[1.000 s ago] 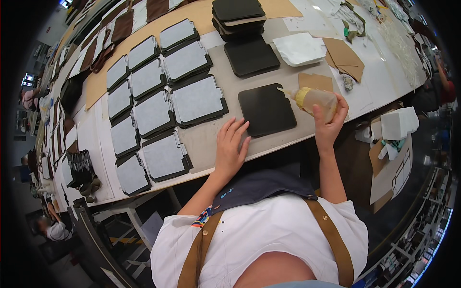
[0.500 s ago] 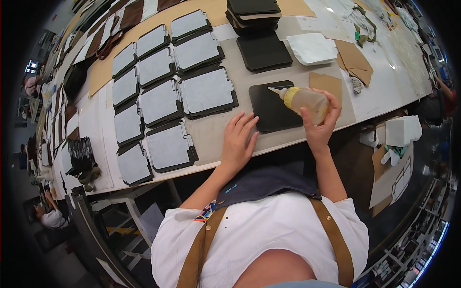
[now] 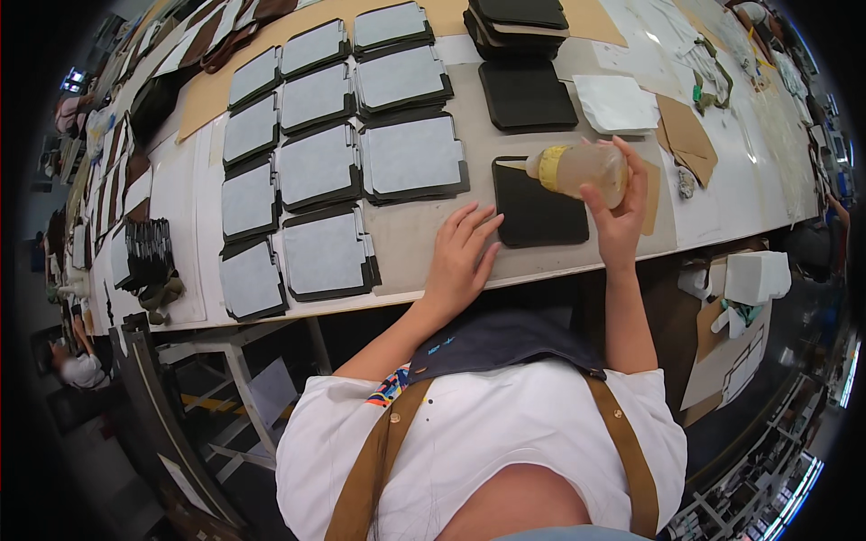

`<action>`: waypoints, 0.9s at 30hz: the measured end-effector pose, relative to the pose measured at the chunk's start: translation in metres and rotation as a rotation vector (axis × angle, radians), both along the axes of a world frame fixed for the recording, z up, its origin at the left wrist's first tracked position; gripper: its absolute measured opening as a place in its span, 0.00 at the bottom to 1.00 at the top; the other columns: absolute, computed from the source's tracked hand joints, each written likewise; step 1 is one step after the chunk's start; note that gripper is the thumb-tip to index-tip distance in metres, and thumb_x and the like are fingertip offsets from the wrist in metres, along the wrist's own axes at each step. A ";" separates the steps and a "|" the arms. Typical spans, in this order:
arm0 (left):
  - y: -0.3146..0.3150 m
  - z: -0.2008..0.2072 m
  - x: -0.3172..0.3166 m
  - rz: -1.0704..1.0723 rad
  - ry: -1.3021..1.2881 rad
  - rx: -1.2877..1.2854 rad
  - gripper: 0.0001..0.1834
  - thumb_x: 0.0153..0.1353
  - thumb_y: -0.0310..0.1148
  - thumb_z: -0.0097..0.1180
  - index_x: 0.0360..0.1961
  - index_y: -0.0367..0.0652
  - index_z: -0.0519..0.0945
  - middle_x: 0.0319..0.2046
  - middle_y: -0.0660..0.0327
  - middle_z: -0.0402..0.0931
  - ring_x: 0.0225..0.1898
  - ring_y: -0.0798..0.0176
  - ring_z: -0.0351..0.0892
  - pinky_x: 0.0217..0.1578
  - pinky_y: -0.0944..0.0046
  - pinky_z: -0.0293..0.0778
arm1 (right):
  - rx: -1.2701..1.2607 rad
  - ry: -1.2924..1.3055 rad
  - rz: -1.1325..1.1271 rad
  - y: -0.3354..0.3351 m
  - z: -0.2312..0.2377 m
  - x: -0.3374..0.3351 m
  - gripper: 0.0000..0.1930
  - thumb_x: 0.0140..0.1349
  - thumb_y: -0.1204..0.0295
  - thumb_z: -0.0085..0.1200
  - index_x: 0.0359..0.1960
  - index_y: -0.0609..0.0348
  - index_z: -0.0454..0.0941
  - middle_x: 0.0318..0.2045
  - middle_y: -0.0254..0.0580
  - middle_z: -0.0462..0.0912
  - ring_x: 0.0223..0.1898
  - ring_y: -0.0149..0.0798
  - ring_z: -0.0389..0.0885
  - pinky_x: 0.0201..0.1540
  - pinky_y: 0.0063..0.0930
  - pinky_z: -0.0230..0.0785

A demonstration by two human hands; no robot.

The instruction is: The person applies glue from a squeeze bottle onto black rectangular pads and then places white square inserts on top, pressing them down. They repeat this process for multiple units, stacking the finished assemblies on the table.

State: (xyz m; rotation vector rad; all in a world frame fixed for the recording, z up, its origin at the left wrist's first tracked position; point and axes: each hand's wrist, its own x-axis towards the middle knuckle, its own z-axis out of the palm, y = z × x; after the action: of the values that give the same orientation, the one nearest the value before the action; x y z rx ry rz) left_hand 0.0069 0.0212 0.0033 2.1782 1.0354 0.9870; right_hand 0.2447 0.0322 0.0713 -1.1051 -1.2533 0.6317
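Observation:
My right hand [image 3: 621,207] is wrapped round a translucent squeeze bottle [image 3: 586,173] with yellow wrapping near its neck. The bottle lies nearly level, and its pale nozzle points left, over the far-left corner of a flat black rounded panel [image 3: 544,212]. Whether the tip touches the panel I cannot tell. Near the panel's left edge, my left hand [image 3: 462,248] rests with its fingers spread, fingertips at that edge. Beyond the panel lies a low black stack of similar shape [image 3: 528,95].
Several piles of grey-topped black pieces [image 3: 320,252] stand in rows to the left. A taller dark stack [image 3: 516,27] is at the back. White sheets [image 3: 616,104] and brown cardboard pieces [image 3: 687,140] lie to the right. The table's near edge [image 3: 406,305] runs before me.
The bottle has tipped closer to level, and its nozzle has moved left along the panel's far edge toward the corner. My left hand stays beside the panel. The whole view has shifted slightly.

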 end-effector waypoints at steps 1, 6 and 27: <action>0.001 0.000 0.000 0.000 -0.008 0.003 0.24 0.63 0.25 0.59 0.62 0.42 0.77 0.63 0.53 0.73 0.68 0.44 0.65 0.67 0.48 0.61 | -0.031 0.055 0.056 0.004 0.006 0.006 0.36 0.63 0.73 0.67 0.70 0.59 0.61 0.61 0.47 0.73 0.63 0.40 0.74 0.64 0.34 0.70; 0.000 0.001 0.000 0.011 -0.019 0.004 0.23 0.62 0.25 0.59 0.60 0.42 0.78 0.62 0.54 0.74 0.67 0.45 0.66 0.66 0.48 0.62 | -0.097 0.042 0.132 0.021 0.006 0.024 0.35 0.63 0.73 0.66 0.70 0.57 0.64 0.61 0.42 0.72 0.60 0.36 0.75 0.61 0.32 0.72; 0.003 -0.001 0.001 0.116 -0.234 0.004 0.17 0.57 0.13 0.52 0.46 0.40 0.79 0.48 0.53 0.75 0.55 0.45 0.71 0.58 0.49 0.67 | -0.162 -0.100 0.216 0.022 0.016 0.031 0.33 0.60 0.70 0.69 0.68 0.56 0.71 0.56 0.36 0.75 0.55 0.30 0.74 0.58 0.25 0.70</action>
State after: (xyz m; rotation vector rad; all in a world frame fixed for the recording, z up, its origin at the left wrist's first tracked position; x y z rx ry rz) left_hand 0.0074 0.0246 0.0020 1.9662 1.0564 1.2629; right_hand 0.2753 0.0546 0.0869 -1.1548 -1.4401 0.8622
